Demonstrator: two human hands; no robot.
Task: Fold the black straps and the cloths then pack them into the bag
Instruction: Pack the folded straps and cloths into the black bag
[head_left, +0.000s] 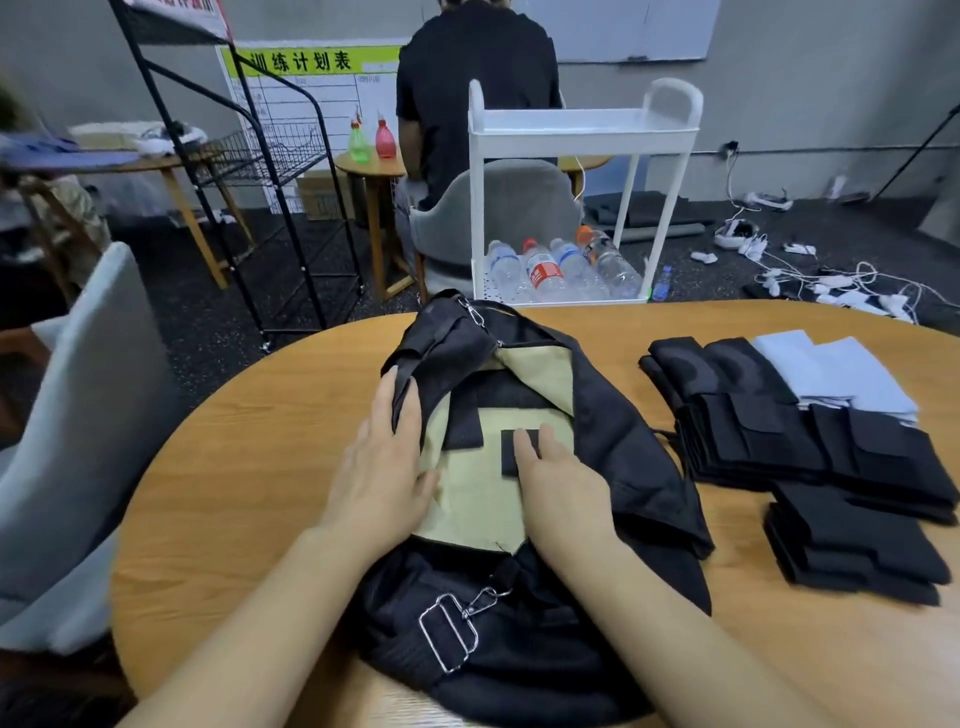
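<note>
1. A black fabric bag (613, 431) with a pale beige lining lies open in the middle of the round wooden counter (249, 467), its near end reaching the counter's near edge.
2. The left hand (382, 467) lies flat on the beige lining at the bag's left side, fingers straight and together, fingertips touching the black flap folded over the far left of the opening.
3. The right hand (558, 467) rests with fingers straight, pressing down on a small folded black strap (511, 452) lying on the lining inside the bag.
4. A second black strap piece (465, 428) lies inside the bag just left of it, running toward the far end.
5. A metal buckle and clip (449, 631) sit on the bag's near end, between the forearms.
6. Stacks of folded black straps (810, 457) lie toward the counter's right edge, well apart from the hands.
7. Folded light grey cloths (836, 371) lie just beyond those stacks, touching them, nearer the far right edge.
</note>
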